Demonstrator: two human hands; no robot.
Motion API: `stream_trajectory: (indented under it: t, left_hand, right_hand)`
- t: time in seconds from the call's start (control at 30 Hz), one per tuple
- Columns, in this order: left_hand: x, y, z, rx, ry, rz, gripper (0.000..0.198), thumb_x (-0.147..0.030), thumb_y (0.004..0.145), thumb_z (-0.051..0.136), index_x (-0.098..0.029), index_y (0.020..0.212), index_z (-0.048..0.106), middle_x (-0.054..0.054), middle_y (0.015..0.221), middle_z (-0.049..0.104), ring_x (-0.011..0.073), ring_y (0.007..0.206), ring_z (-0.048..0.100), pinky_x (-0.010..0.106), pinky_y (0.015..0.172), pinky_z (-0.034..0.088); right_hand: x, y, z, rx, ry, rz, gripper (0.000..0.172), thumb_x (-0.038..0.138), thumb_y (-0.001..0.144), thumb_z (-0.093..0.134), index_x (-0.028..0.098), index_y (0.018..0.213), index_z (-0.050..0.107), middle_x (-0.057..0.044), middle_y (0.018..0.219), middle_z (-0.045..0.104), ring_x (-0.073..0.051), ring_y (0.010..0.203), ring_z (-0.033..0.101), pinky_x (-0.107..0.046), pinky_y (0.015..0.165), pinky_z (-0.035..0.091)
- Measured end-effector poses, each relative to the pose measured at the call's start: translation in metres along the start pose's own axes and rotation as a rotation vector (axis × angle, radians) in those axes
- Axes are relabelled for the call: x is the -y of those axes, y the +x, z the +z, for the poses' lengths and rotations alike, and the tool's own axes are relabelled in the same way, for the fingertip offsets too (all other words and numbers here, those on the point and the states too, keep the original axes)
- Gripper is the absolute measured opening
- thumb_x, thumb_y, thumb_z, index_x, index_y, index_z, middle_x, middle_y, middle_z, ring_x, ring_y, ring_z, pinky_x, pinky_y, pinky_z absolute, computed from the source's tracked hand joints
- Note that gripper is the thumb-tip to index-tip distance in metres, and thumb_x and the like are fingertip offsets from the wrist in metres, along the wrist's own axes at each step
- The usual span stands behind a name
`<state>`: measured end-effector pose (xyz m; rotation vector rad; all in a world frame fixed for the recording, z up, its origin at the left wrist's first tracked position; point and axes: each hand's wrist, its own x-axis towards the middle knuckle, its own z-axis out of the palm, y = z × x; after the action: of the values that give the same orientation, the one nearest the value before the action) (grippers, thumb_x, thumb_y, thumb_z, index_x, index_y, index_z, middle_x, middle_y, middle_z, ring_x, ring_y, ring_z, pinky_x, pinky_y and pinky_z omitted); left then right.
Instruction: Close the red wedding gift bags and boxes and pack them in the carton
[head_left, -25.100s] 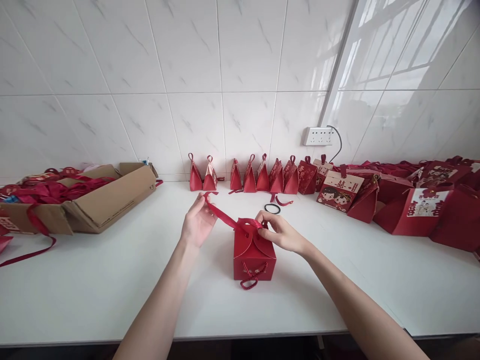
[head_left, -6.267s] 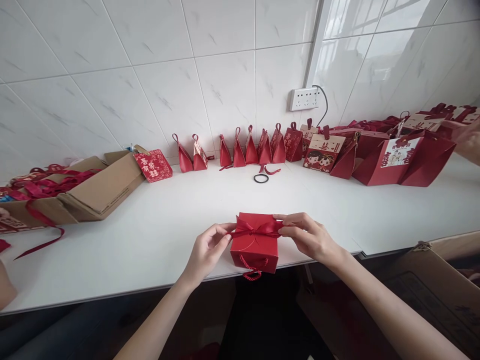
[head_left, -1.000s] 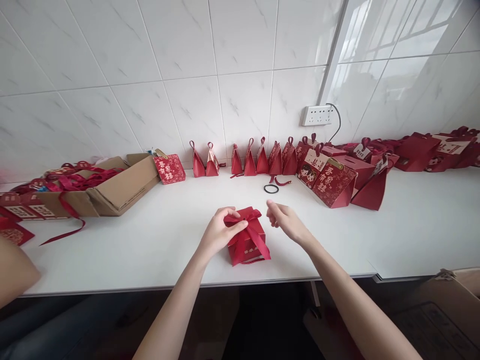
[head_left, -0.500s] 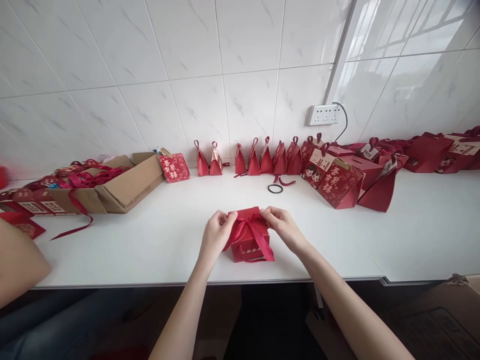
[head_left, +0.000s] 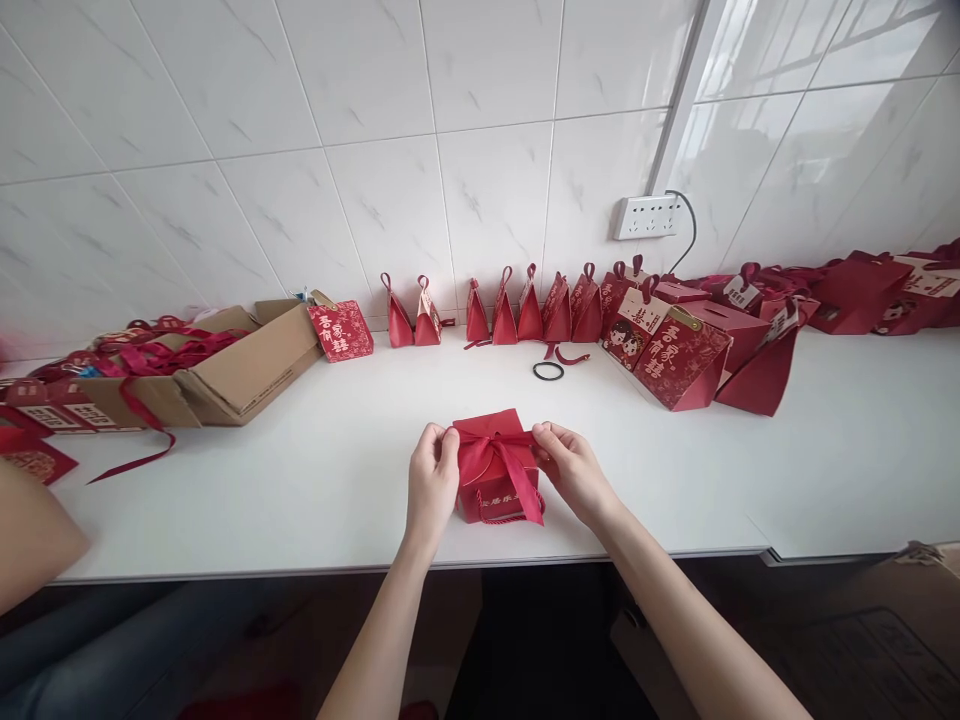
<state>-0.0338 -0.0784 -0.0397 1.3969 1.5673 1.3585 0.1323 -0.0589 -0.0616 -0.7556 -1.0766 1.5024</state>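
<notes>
A red gift box [head_left: 489, 500] with gold lettering and a twisted cord handle stands on the white table before me. Across its top a red satin ribbon [head_left: 517, 478] is tied in a bow, one tail hanging down the front. My left hand [head_left: 435, 480] pinches the ribbon's loop at the box's left side. On the other side, the fingers of my right hand [head_left: 566, 465] close on the opposite loop, which is stretched out between both hands. The back of the box is hidden from me.
Several small red boxes [head_left: 505, 320] line the tiled wall, with more boxes [head_left: 679, 360] at right. An open cardboard carton [head_left: 247, 375] of ribbons stands left. A black ring [head_left: 548, 371] lies behind the gift box. Another person's arm [head_left: 34, 535] rests at far left.
My hands have drawn the bow's loops outward and a little lower, pulling them straighter across the box top. The view has shifted slightly.
</notes>
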Motion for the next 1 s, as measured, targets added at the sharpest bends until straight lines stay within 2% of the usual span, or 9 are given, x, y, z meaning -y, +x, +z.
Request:
stream_trajectory:
  t: [0.23,0.4,0.47,0.53,0.63,0.7,0.77,0.9,1.0]
  left_hand:
    - [0.003,-0.001,0.005,-0.057,-0.014,-0.014,0.030,-0.035,0.087,0.041,-0.021,0.063,0.029,-0.006,0.055,0.026,0.0095,0.048,0.025,0.021,0.046,0.025]
    - [0.012,-0.004,0.011,-0.097,-0.155,-0.061,0.032,-0.038,0.085,0.044,-0.021,0.062,0.029,-0.006,0.054,0.026,0.0092,0.048,0.025,0.021,0.045,0.024]
    - [0.015,-0.004,0.008,-0.055,-0.235,-0.096,0.033,-0.042,0.083,0.048,-0.021,0.062,0.032,-0.006,0.055,0.029,0.0088,0.048,0.027,0.020,0.045,0.024]
    - [0.015,-0.004,0.002,0.036,-0.313,-0.157,0.034,-0.046,0.080,0.050,-0.020,0.062,0.037,-0.006,0.058,0.036,0.0089,0.051,0.033,0.020,0.048,0.028]
    - [0.013,-0.001,-0.009,0.169,-0.370,-0.264,0.039,-0.055,0.080,0.045,-0.018,0.067,0.049,-0.001,0.067,0.051,0.0121,0.062,0.047,0.022,0.057,0.036]
    - [0.010,0.003,-0.015,0.233,-0.338,-0.267,0.045,-0.059,0.080,0.040,-0.018,0.072,0.055,0.001,0.074,0.057,0.0141,0.069,0.051,0.024,0.064,0.038]
    - [0.006,0.008,-0.016,0.263,-0.252,-0.227,0.042,-0.058,0.079,0.045,-0.018,0.071,0.055,0.000,0.071,0.056,0.0130,0.067,0.050,0.024,0.063,0.038]
    - [0.002,0.012,-0.011,0.254,-0.160,-0.137,0.034,-0.048,0.077,0.058,-0.018,0.066,0.046,-0.005,0.062,0.044,0.0084,0.055,0.040,0.020,0.053,0.031]
    - [-0.001,0.007,-0.009,0.177,-0.175,-0.031,0.031,-0.046,0.079,0.056,-0.018,0.068,0.048,-0.004,0.065,0.047,0.0091,0.060,0.045,0.020,0.056,0.035]
  right_hand:
    - [-0.006,0.002,-0.001,-0.043,0.117,0.050,0.048,0.049,0.072,0.067,0.019,0.055,0.034,0.006,0.057,0.030,-0.007,0.052,0.028,-0.023,0.052,0.027]
    - [-0.011,0.005,0.000,-0.073,0.187,0.096,0.049,0.046,0.069,0.070,0.019,0.053,0.033,0.006,0.056,0.030,-0.007,0.051,0.029,-0.023,0.051,0.028]
    - [-0.009,0.006,-0.004,-0.070,0.188,0.112,0.047,0.046,0.070,0.069,0.019,0.054,0.033,0.006,0.055,0.031,-0.007,0.050,0.031,-0.023,0.052,0.030]
    - [-0.005,0.004,-0.014,-0.059,0.173,0.132,0.041,0.052,0.071,0.065,0.019,0.060,0.043,0.005,0.058,0.039,-0.009,0.052,0.038,-0.024,0.053,0.035]
    - [0.004,-0.001,-0.033,0.022,-0.004,0.100,0.039,0.056,0.073,0.059,0.023,0.095,0.056,-0.002,0.088,0.058,-0.016,0.077,0.056,-0.030,0.066,0.044]
    - [0.011,-0.005,-0.041,0.161,-0.246,0.065,0.055,0.044,0.072,0.066,0.029,0.121,0.046,-0.008,0.123,0.051,-0.022,0.105,0.053,-0.036,0.080,0.045]
    - [0.015,-0.006,-0.042,0.309,-0.452,0.054,0.078,0.031,0.069,0.070,0.032,0.135,0.029,-0.011,0.140,0.036,-0.025,0.119,0.046,-0.041,0.089,0.043]
    - [0.013,-0.002,-0.033,0.484,-0.571,-0.026,0.095,0.021,0.068,0.068,0.032,0.142,0.010,-0.012,0.139,0.036,-0.024,0.116,0.050,-0.045,0.094,0.043]
    - [0.010,-0.001,-0.028,0.414,-0.681,-0.152,0.102,0.018,0.063,0.071,0.032,0.143,0.009,-0.013,0.141,0.031,-0.026,0.121,0.046,-0.046,0.096,0.043]
